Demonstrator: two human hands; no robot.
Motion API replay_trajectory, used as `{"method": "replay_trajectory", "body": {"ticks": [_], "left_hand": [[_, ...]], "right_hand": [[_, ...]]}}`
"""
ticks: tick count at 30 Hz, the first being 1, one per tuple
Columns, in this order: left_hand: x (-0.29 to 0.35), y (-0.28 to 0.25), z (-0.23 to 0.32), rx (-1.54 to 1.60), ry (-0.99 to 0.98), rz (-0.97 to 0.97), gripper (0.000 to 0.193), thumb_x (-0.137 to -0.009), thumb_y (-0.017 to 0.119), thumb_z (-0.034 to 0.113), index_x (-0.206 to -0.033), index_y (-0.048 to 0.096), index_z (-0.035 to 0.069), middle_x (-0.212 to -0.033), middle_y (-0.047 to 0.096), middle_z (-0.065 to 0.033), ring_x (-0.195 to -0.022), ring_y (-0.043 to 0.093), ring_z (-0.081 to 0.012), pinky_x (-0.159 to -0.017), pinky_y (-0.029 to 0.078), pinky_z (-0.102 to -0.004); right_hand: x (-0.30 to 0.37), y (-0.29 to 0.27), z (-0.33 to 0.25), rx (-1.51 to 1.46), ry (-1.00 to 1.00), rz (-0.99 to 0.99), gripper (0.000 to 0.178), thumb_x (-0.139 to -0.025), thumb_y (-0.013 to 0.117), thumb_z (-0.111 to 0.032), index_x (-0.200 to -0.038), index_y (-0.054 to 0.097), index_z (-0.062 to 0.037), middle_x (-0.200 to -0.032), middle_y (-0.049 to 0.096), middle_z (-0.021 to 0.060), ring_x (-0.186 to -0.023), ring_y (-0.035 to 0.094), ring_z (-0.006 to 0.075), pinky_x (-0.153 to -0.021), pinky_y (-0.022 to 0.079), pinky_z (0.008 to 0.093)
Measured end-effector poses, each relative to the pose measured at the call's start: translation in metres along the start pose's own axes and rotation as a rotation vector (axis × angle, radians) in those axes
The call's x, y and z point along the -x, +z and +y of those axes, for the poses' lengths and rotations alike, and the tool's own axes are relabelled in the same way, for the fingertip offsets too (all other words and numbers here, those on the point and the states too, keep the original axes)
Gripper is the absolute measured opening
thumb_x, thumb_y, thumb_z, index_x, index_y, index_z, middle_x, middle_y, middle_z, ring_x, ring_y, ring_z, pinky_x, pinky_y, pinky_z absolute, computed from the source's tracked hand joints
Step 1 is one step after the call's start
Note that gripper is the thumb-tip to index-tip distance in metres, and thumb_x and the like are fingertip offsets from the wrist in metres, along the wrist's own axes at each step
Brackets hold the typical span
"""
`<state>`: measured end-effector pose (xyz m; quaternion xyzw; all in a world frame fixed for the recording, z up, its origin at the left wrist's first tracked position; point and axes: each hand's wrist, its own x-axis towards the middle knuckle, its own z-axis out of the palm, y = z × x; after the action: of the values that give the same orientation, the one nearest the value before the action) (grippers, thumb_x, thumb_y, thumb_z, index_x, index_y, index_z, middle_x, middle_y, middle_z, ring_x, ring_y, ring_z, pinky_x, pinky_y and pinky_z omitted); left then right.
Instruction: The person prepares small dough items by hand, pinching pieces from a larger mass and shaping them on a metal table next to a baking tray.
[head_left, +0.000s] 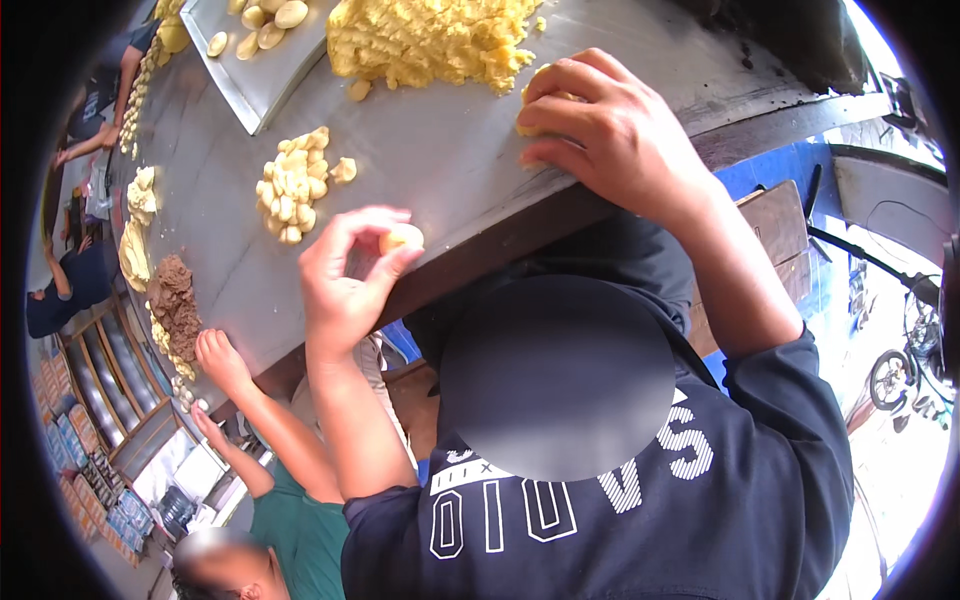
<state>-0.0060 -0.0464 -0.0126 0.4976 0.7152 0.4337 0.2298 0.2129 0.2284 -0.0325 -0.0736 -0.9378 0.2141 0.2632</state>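
Observation:
My left hand [343, 285] is over the near edge of the table, thumb and fingers closed around a small pale-yellow dough ball [402, 238]. Farther right, my right hand [612, 130] rests at the table with its fingers curled over a yellow lump of dough [533, 108], mostly hidden under them. Beyond both hands lies a large, crumbly mound of yellow dough [430, 42]. A heap of small pale dough pieces [292, 190] sits to the left of it, with one loose piece [343, 170] beside the heap.
A metal tray [252, 100] with several smooth dough balls stands at the back. Brown dough [174, 305] and pale dough [135, 255] lie on the left of the grey table [430, 150]. A co-worker in green [300, 530] reaches in there; other people work farther off.

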Motion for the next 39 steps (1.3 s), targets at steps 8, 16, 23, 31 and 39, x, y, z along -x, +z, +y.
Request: {"method": "replay_trajectory", "body": {"ticks": [8,16,23,31,39], "left_hand": [[-0.108,-0.015,-0.017,-0.485,-0.124,0.396,0.045,-0.100,0.091,0.040,-0.125,0.084,0.003,-0.127,0.083,-0.0095,-0.110,0.077,-0.0199,-0.096,0.061,-0.0372],[-0.083,-0.004,-0.004,-0.243,-0.136,0.292,0.027,-0.106,0.086,0.017,-0.125,0.079,-0.001,-0.115,0.086,-0.0104,-0.101,0.078,-0.0160,-0.094,0.062,-0.0355],[0.014,0.033,0.010,-0.684,0.216,0.198,0.029,-0.101,0.086,0.012,-0.129,0.083,0.007,-0.127,0.081,-0.0086,-0.112,0.074,-0.0320,-0.101,0.059,-0.0436],[0.011,0.014,0.025,-0.937,0.199,0.058,0.036,-0.101,0.085,0.027,-0.136,0.084,0.021,-0.139,0.078,-0.0049,-0.133,0.066,-0.0328,-0.114,0.047,-0.0510],[-0.099,0.046,0.011,-0.764,0.607,0.451,0.031,-0.101,0.086,0.032,-0.081,0.072,0.013,-0.102,0.077,0.0005,-0.099,0.071,-0.0237,-0.099,0.045,-0.0444]], "right_hand": [[-0.004,0.006,-0.007,-0.045,-0.016,0.044,0.008,-0.096,0.078,-0.015,-0.099,0.080,-0.0082,-0.116,0.077,0.0073,-0.109,0.076,0.0333,-0.092,0.063,0.0480],[-0.043,-0.004,0.032,0.059,-0.057,-0.087,0.010,-0.098,0.079,-0.017,-0.096,0.078,-0.0071,-0.110,0.076,0.0086,-0.104,0.073,0.0339,-0.092,0.061,0.0468],[-0.017,-0.008,-0.006,-0.164,0.009,-0.082,0.020,-0.093,0.087,-0.014,-0.104,0.073,-0.0054,-0.113,0.075,0.0086,-0.101,0.075,0.0349,-0.089,0.062,0.0468],[-0.021,-0.005,0.001,0.191,-0.089,0.022,0.017,-0.093,0.083,-0.012,-0.110,0.081,-0.0093,-0.124,0.079,0.0074,-0.115,0.075,0.0305,-0.095,0.064,0.0417],[-0.033,-0.003,-0.018,0.245,0.028,-0.188,0.018,-0.092,0.085,-0.019,-0.104,0.076,-0.0114,-0.110,0.073,0.0083,-0.115,0.073,0.0309,-0.094,0.062,0.0425]]}}
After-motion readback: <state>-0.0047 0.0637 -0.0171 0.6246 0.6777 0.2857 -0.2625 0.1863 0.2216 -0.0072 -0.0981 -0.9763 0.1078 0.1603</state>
